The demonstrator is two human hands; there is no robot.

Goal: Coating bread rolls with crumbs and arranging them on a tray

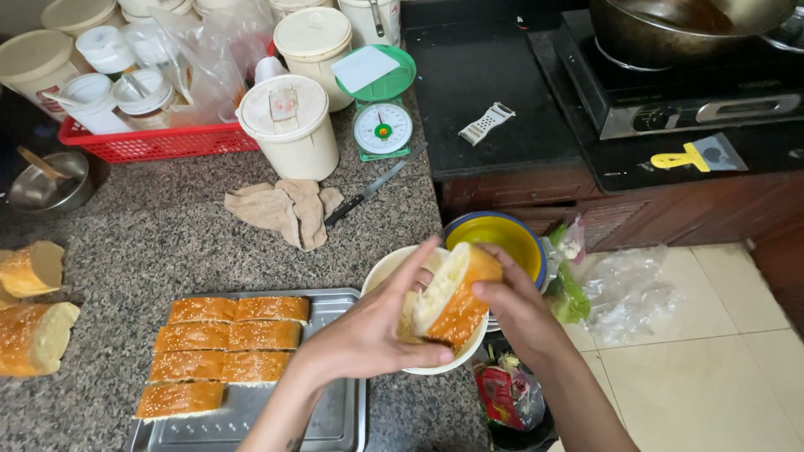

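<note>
A: Holding the split bread roll [452, 293] over the white bowl [381, 269], both hands work together: the left hand [368, 335] cups it from below with the index finger laid across the pale crumb, and the right hand [515, 305] pinches the crust end. Each grip is clenched on the roll; neither hand is free.

B: How is this step best done?

A: By judgement, pressure should stay light and spread over the crust, since the soft crumb would likely crush under the fingertips. Keeping the roll above the bowl lets any crumbs fall inside rather than on the desk [167, 243].

B: What lies on the surface?

A: A speckled granite desk carries a metal tray [335, 418] with sesame-topped bread pieces [228, 347] in rows, just left of the bowl. More cut loaves [29, 314] sit at the left edge. Farther back lie a beige cloth [285, 209], a knife [373, 186], a green kitchen scale [381, 113], a lidded white tub [289, 125] and a red basket [159, 142] of containers.

B: And the room?

A: A yellow bowl [494, 238] stands behind the hands. To the right, a dark counter holds a gas stove [670, 92] with a pan [678, 29]; below it are pale floor tiles [720, 360], plastic bags [620, 289] and a bin [515, 402].
</note>
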